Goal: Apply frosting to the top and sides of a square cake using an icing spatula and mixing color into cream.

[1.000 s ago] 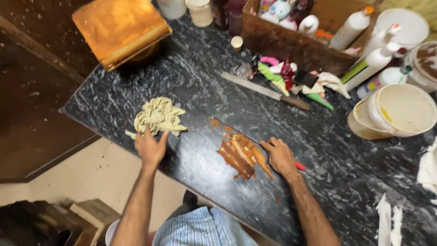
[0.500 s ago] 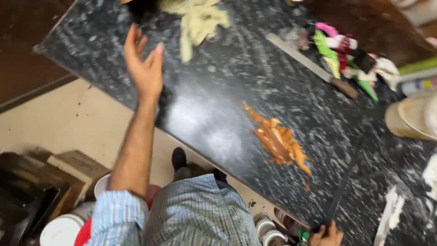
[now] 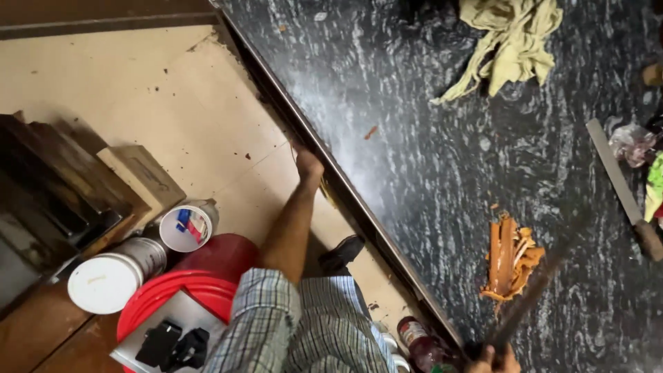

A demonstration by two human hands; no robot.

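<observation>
My right hand (image 3: pixel 493 360) shows only partly at the bottom edge. It is closed around a long dark blade-like tool (image 3: pixel 530 297) that is blurred and slants up toward a small pile of orange strips (image 3: pixel 511 261) on the black marbled counter (image 3: pixel 428 159). My left hand (image 3: pixel 309 166) is down by the counter's front edge, beside the metal trim, with its fingers hidden from view. A crumpled yellow-green cloth (image 3: pixel 512 43) lies at the far end of the counter.
A flat metal blade with a wooden handle (image 3: pixel 623 190) lies at the right, beside plastic wrappers (image 3: pixel 632 141). On the floor stand a red bucket (image 3: pixel 207 273), a white lidded tub (image 3: pixel 105 282), a small cup (image 3: pixel 186 228), a bottle (image 3: pixel 418 340) and stacked wooden pieces (image 3: pixel 83 186).
The view has swung down and left toward the floor. My left hand dropped from above the counter to its front edge. My right hand still holds the dark tool near the orange strips.
</observation>
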